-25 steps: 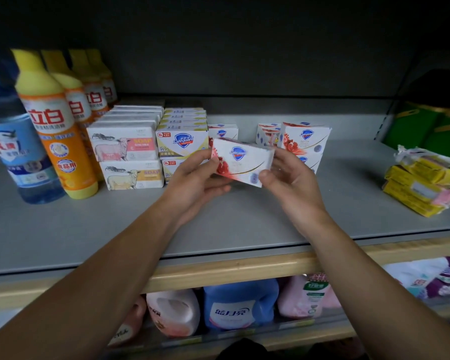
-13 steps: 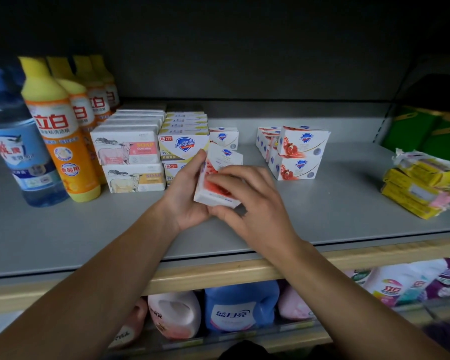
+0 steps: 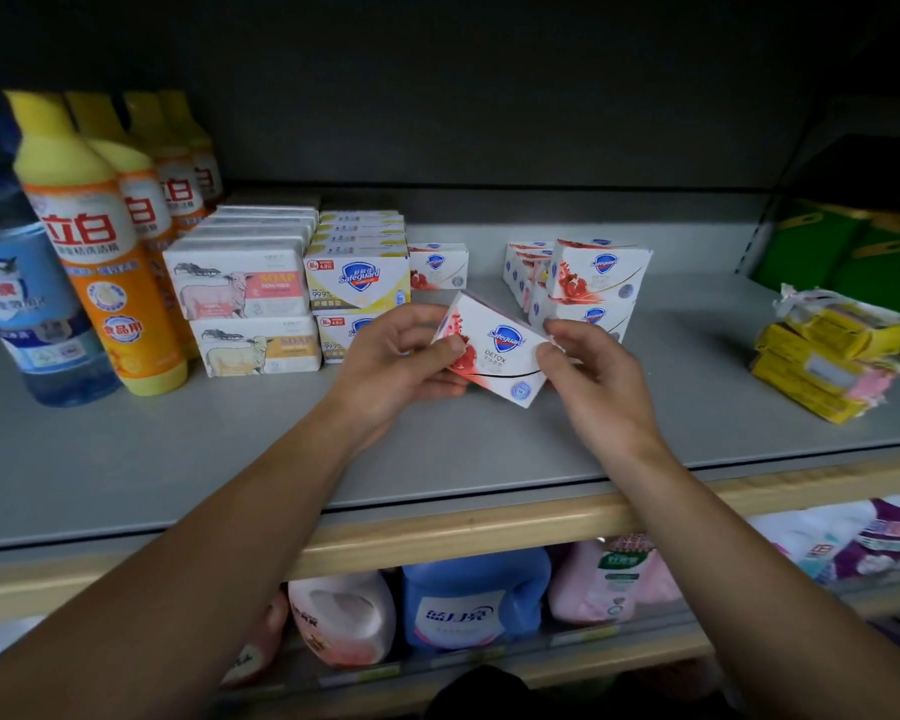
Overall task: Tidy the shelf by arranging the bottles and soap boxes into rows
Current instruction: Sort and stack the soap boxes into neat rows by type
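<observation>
Both hands hold one white-and-red soap box (image 3: 497, 353) above the grey shelf (image 3: 178, 470). The left hand (image 3: 398, 363) pinches the box's left end, thumb on the printed face and fingers curled behind it; the right hand (image 3: 591, 376) pinches the right end between thumb and fingertips. Half a second ago the box stood nearly end-on, with the right hand laid over its face. Now it is turned face-up toward the camera, logo legible, tilted with its right corner lower, and the right hand has shifted from the face to the box's end. The change reads as a re-orientation for placing, not a placement: the box is clear of the shelf and belongs to no row yet.

At about 1 o'clock from the held box, just beyond the right hand, lies the loose cluster of matching red-print boxes (image 3: 588, 283), stacked unevenly. At 12 o'clock, a single matching box (image 3: 437, 265) stands beside the yellow-print soap stack (image 3: 357, 275). At 10 o'clock are the sheep-print soap boxes (image 3: 245, 304), two high, in a row running back. At 9 o'clock stands the file of orange bottles (image 3: 102, 262), with a blue bottle (image 3: 22, 304) at the far left. At 3 o'clock, well apart, sits a pile of yellow wrapped bars (image 3: 827, 356).

The likely destination is the gap behind the single matching box or beside it, which would begin a red-print row.
</observation>
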`<state>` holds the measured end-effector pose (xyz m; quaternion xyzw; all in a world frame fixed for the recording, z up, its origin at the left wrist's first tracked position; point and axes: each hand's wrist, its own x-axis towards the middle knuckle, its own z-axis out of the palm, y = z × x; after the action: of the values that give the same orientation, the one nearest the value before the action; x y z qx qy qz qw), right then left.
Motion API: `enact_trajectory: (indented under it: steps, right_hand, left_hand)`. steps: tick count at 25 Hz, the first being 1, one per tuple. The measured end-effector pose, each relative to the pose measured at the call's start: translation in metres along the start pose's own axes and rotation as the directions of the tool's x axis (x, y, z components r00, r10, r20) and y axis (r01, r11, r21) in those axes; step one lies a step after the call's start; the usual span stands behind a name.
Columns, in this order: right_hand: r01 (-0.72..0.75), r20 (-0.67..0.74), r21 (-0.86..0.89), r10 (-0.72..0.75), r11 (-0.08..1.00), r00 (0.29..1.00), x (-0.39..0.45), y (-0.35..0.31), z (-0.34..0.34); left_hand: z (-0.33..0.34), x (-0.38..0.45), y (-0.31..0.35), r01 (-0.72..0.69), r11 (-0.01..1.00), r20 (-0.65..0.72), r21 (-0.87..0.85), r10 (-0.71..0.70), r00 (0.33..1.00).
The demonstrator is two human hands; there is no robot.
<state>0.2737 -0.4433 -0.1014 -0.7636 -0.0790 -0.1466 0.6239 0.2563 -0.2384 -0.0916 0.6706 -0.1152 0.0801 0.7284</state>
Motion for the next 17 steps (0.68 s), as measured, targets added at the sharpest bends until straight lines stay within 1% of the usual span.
enact_trajectory:
  steps: [2, 5, 7, 8, 10, 11, 12, 13, 14, 15, 16, 17]
  right_hand:
    - [-0.004, 0.046, -0.016, 0.005, 1.0, 0.999, 0.0, 0.002, 0.0]
    - [0.084, 0.143, -0.046, -0.077, 0.995, 0.987, -0.002, -0.005, 0.003]
    - [0.159, 0.222, -0.09, -0.135, 0.983, 0.966, 0.002, -0.015, 0.004]
    - [0.174, 0.261, -0.109, -0.141, 0.979, 0.955, 0.005, -0.019, 0.003]
    - [0.173, 0.274, -0.122, -0.134, 0.977, 0.952, 0.013, -0.025, 0.003]
    - [0.17, 0.252, -0.126, -0.134, 0.977, 0.959, 0.017, -0.027, 0.002]
    - [0.171, 0.222, -0.133, -0.138, 0.976, 0.965, 0.023, -0.028, 0.003]
    - [0.176, 0.194, -0.148, -0.146, 0.973, 0.97, 0.03, -0.029, 0.005]
    - [0.191, 0.173, -0.178, -0.16, 0.965, 0.972, 0.036, -0.029, 0.008]
    - [0.216, 0.162, -0.229, -0.182, 0.949, 0.97, 0.043, -0.03, 0.012]
    - [0.247, 0.161, -0.292, -0.207, 0.924, 0.965, 0.051, -0.03, 0.018]
    - [0.274, 0.164, -0.359, -0.229, 0.892, 0.959, 0.06, -0.028, 0.024]
  left_hand:
    - [-0.001, 0.001, -0.002, -0.015, 0.999, -0.011, 0.035, 0.015, 1.0]
    - [0.0, -0.002, -0.001, -0.061, 0.993, -0.008, 0.102, 0.062, 0.998]
    - [0.001, -0.004, 0.005, -0.095, 0.979, 0.018, 0.181, 0.093, 0.996]
    - [0.0, -0.004, 0.008, -0.098, 0.971, 0.019, 0.219, 0.096, 0.995]
    - [-0.001, -0.002, 0.017, -0.092, 0.93, -0.029, 0.355, 0.109, 0.994]
    - [-0.003, 0.001, 0.022, -0.108, 0.873, -0.082, 0.476, 0.166, 0.983]
    - [-0.006, 0.005, 0.028, -0.141, 0.774, -0.13, 0.617, 0.278, 0.952]
    - [-0.009, 0.01, 0.035, -0.172, 0.64, -0.145, 0.749, 0.412, 0.899]
    - [-0.013, 0.015, 0.042, -0.177, 0.493, -0.129, 0.852, 0.524, 0.842]
    - [-0.019, 0.021, 0.048, -0.15, 0.361, -0.099, 0.921, 0.587, 0.804]
    - [-0.026, 0.027, 0.051, -0.1, 0.248, -0.071, 0.963, 0.599, 0.797]
    - [-0.035, 0.033, 0.052, -0.036, 0.145, -0.054, 0.989, 0.571, 0.819]
